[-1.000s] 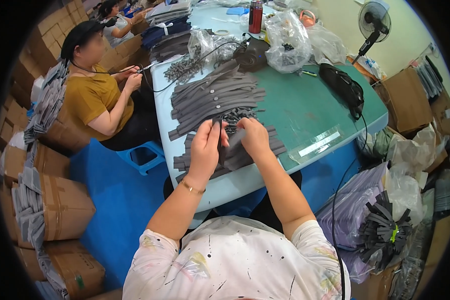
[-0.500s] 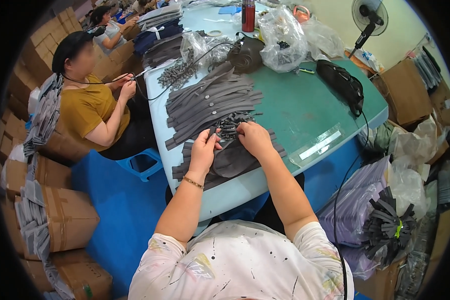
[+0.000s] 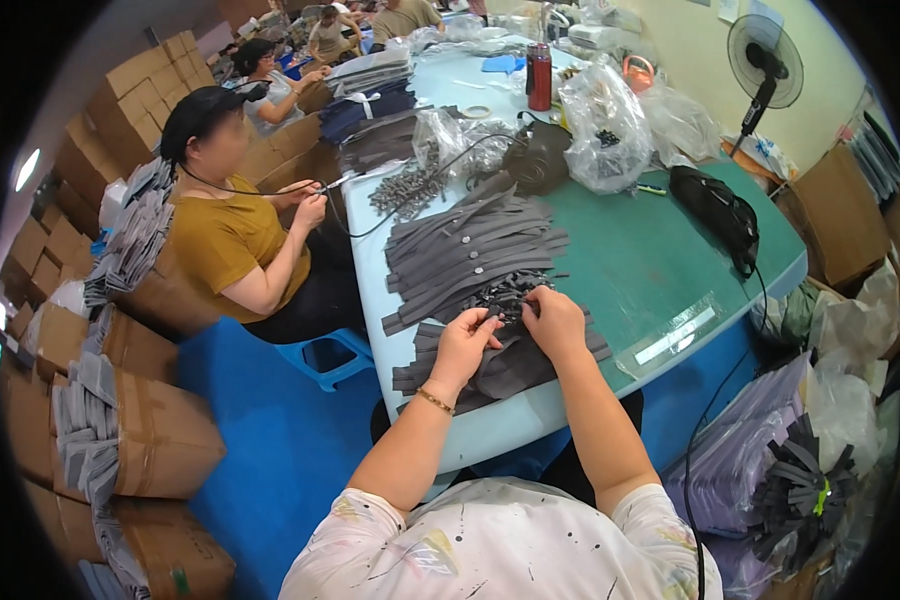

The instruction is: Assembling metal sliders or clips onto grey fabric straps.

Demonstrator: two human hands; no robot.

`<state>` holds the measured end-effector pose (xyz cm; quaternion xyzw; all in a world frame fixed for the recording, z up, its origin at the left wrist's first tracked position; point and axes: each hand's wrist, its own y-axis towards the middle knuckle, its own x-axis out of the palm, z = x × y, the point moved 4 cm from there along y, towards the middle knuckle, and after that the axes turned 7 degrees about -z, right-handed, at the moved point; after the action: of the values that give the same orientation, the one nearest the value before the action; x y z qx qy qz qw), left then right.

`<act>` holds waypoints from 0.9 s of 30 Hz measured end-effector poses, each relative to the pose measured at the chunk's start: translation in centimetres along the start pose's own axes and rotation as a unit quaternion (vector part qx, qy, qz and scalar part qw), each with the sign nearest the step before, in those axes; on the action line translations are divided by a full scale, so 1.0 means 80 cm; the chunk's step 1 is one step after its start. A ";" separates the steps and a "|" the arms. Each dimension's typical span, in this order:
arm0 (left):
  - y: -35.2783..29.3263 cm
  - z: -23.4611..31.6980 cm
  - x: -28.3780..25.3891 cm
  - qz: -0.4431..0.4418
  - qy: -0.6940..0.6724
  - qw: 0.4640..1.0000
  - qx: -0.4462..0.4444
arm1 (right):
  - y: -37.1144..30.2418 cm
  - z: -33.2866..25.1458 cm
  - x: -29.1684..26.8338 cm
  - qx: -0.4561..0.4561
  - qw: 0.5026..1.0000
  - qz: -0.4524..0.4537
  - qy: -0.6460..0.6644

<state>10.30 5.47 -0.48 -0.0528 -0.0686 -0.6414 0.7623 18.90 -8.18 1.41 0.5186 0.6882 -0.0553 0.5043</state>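
Observation:
My left hand [image 3: 465, 347] is closed at the near edge of a heap of small dark pieces [image 3: 510, 292], its thumb and fingers pinched together at a dark bit too small to name. Facing it, my right hand [image 3: 556, 322] has its fingertips pressed together in the same heap; what they grip is hidden. Under and in front of my hands lies a dark grey cloth piece [image 3: 515, 372], over the ends of more strips. Beyond the heap, long grey fabric strips [image 3: 450, 262] are laid in an overlapping row, with a few small pale round spots along them.
On the left a person [image 3: 228, 235] in a mustard top handles a black cord. Clear plastic bags [image 3: 607, 130], a red bottle [image 3: 539, 78] and a black pouch [image 3: 715, 215] stand farther along the table [image 3: 660, 262]. Cardboard boxes [image 3: 165, 430] line the left; wrapped bundles [image 3: 740, 450] sit right.
The whole view has shifted, so everything sits farther right and lower. My hands stay at the heap, and my left fingertips have come nearer to my right ones.

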 end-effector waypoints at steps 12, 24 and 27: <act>0.000 0.003 -0.004 -0.012 -0.042 0.999 -0.023 | 0.002 0.002 -0.009 -0.013 0.994 0.048 0.101; 0.002 0.018 -0.003 -0.010 -0.115 0.993 0.021 | 0.006 -0.011 -0.001 0.094 0.870 -0.131 0.467; 0.003 0.019 0.000 -0.022 -0.119 0.992 0.027 | -0.002 -0.014 0.003 0.108 0.855 -0.158 0.482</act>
<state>10.47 5.77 0.99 -0.1070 -0.1772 -0.6453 0.7354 18.08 -7.42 1.70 0.4159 0.9074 0.0495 0.0347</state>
